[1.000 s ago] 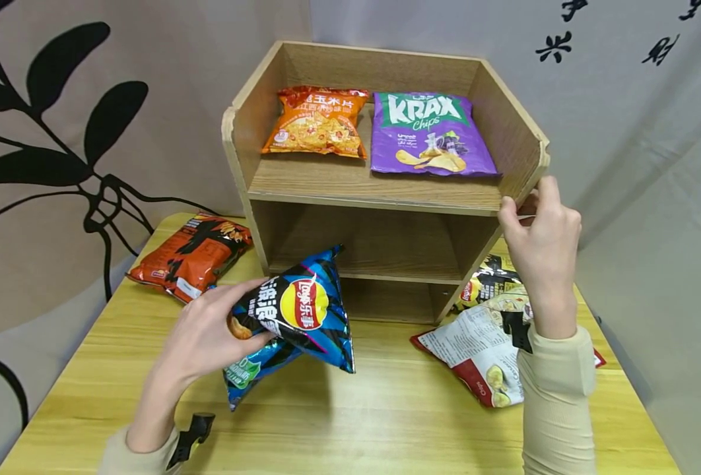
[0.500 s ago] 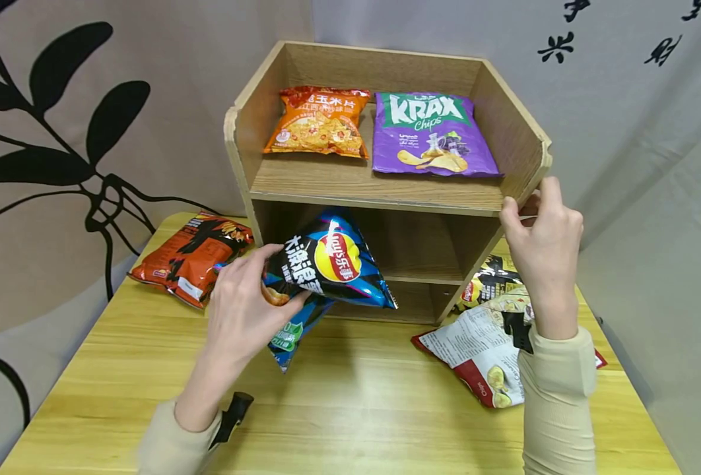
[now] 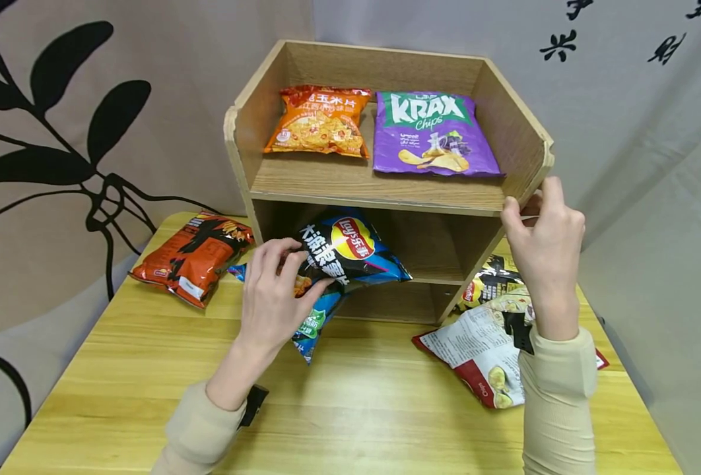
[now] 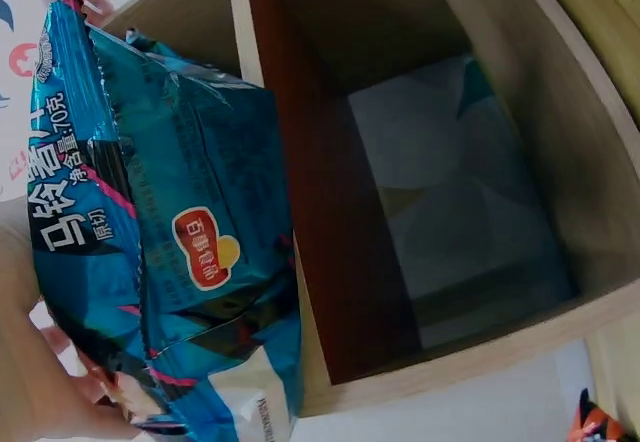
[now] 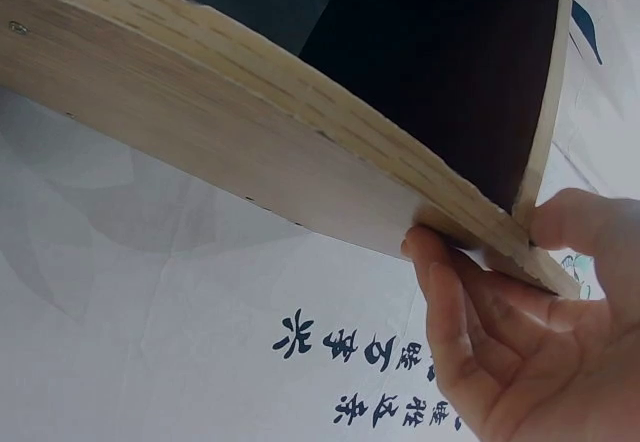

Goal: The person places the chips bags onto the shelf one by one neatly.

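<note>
My left hand (image 3: 276, 297) grips a blue and black bag of potato chips (image 3: 353, 247) by its left end. The bag's far part reaches into the front of the middle compartment of a wooden shelf unit (image 3: 380, 206), tilted. In the left wrist view, the blue back of the chip bag (image 4: 200, 202) stands beside the compartment opening. My right hand (image 3: 545, 254) pinches the front edge of the unit's right side panel. The right wrist view shows the thumb inside and the fingers of the right hand (image 5: 520, 332) behind that panel.
An orange snack bag (image 3: 321, 122) and a purple KRAX chip bag (image 3: 433, 135) lie on the top shelf. A red-orange bag (image 3: 196, 257) lies left of the unit. To its right are a white and red bag (image 3: 475, 353) and a black and yellow bag (image 3: 493, 280).
My left hand has carried the blue chip bag rightward and away from me, from over the table to the middle compartment's opening. The right hand keeps its grip on the side panel.
</note>
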`<state>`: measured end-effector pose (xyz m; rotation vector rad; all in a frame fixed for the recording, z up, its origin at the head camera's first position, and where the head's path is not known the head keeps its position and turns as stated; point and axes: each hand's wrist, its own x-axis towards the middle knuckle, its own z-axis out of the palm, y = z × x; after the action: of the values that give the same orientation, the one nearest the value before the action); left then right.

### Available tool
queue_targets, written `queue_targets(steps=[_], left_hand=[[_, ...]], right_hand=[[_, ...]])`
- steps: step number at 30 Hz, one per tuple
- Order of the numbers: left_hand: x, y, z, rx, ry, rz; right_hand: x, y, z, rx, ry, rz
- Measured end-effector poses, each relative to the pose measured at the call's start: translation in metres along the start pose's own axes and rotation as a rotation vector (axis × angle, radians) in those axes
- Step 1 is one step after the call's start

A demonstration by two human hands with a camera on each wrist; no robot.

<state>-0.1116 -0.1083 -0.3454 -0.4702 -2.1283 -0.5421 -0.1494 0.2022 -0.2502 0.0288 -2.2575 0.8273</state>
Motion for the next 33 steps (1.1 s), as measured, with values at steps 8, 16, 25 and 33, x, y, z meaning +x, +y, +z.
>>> queue_targets(steps=[8,16,25,33], left_hand=[[0.001,-0.004,-0.020,0.052,-0.419,0.138],[-0.003,-0.013,-0.039,0.064,-0.789,0.141],[-0.008,-0.018,-0.024,0.162,-0.663,0.201],[-0.009,-0.001,-0.005,0.157,-0.623,0.214]], right_hand=[[0.000,0.001,0.001,0.002,0.005,-0.007],[0.000,0.001,0.000,0.004,0.004,0.001],[0.000,0.000,0.001,0.002,0.002,-0.002],[0.000,0.000,0.001,0.004,0.008,-0.004]])
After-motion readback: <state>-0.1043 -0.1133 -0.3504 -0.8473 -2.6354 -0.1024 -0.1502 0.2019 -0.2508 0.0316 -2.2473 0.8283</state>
